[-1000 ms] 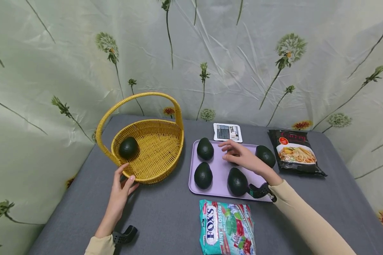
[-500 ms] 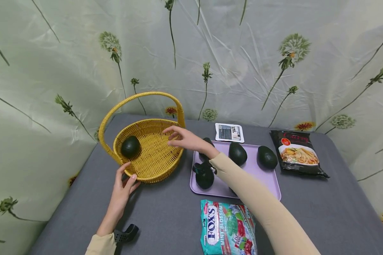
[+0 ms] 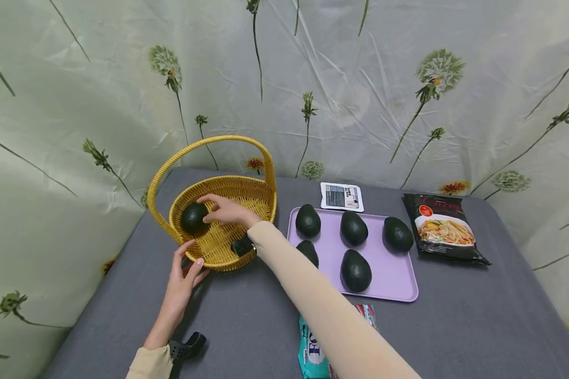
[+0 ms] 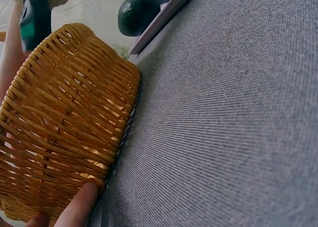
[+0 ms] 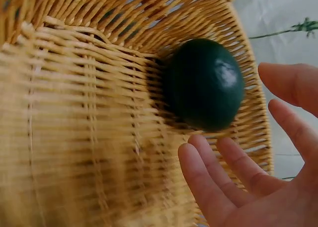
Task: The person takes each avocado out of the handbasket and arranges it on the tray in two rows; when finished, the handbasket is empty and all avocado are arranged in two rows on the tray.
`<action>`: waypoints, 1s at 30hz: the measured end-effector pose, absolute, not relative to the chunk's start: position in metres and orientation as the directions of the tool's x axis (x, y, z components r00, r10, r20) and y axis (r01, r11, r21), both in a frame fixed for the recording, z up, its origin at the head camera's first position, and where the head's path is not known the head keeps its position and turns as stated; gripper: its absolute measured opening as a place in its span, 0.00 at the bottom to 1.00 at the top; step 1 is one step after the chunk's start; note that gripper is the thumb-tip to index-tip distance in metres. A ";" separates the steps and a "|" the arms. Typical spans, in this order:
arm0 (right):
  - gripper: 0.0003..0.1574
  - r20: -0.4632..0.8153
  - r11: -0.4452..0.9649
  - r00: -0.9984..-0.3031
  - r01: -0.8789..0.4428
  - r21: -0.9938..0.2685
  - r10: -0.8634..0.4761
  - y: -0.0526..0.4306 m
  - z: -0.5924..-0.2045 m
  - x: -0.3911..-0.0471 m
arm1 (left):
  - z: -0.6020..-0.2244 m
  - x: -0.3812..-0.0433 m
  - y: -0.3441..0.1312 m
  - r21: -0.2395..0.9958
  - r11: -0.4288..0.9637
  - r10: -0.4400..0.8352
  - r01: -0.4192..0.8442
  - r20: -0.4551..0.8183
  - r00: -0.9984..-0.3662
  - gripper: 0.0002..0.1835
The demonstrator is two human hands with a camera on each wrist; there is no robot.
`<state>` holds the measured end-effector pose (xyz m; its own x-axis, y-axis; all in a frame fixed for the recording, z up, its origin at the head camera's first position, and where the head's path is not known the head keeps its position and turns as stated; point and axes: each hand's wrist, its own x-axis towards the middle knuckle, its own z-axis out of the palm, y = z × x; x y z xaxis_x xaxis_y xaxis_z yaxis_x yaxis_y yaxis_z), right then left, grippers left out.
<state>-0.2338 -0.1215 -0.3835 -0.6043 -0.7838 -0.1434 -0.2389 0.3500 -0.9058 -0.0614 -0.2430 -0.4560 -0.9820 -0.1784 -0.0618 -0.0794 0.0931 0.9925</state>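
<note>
The yellow wicker basket (image 3: 227, 258) with a tall arched handle stands on the left of the table. My left hand (image 3: 182, 279) holds its near rim; in the left wrist view a finger (image 4: 79, 204) touches the woven outside wall. One dark green avocado (image 3: 194, 218) lies inside at the basket's left end. My right hand (image 3: 227, 211) is over the basket beside that avocado. In the right wrist view its spread fingers stand around one side of the avocado (image 5: 204, 85), a small gap showing between them.
Right of the basket lies a lilac tray (image 3: 389, 284) bearing several avocados (image 3: 356, 270). Behind it is a white flat packet (image 3: 341, 197); a black noodle packet (image 3: 443, 229) lies to its right. My right forearm partly covers a teal candy bag (image 3: 313, 347). A floral curtain (image 3: 351, 95) hangs behind.
My right hand has travelled left from over the tray into the basket, up to the avocado there. The left hand has stayed at the rim.
</note>
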 end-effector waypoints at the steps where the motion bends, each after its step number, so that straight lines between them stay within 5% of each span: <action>1: 0.34 -0.146 0.355 -0.608 -0.240 -0.903 -0.780 -0.125 -0.386 -0.233 | -0.456 -0.062 -0.243 0.992 0.096 -0.179 -0.081 -0.062 -0.982 0.30; 10: 0.39 -0.203 0.423 -0.618 -0.231 -0.876 -0.760 -0.142 -0.395 -0.222 | -0.456 -0.062 -0.243 0.993 0.103 -0.173 -0.066 -0.047 -0.984 0.29; 17: 0.29 -0.204 0.366 -0.669 -0.108 -0.924 -0.715 -0.144 -0.393 -0.217 | -0.455 -0.062 -0.243 0.991 0.103 -0.181 -0.083 -0.064 -0.981 0.30; 30: 0.23 -0.209 0.394 -0.620 -0.176 -0.902 -0.756 -0.142 -0.392 -0.218 | -0.456 -0.061 -0.244 0.992 0.096 -0.176 -0.080 -0.063 -0.982 0.29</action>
<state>-0.2177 -0.1422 -0.3924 -0.6200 -0.7563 -0.2087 -0.1765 0.3936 -0.9022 -0.0612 -0.2438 -0.4556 -0.9825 -0.1756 -0.0625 -0.0802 0.0956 0.9922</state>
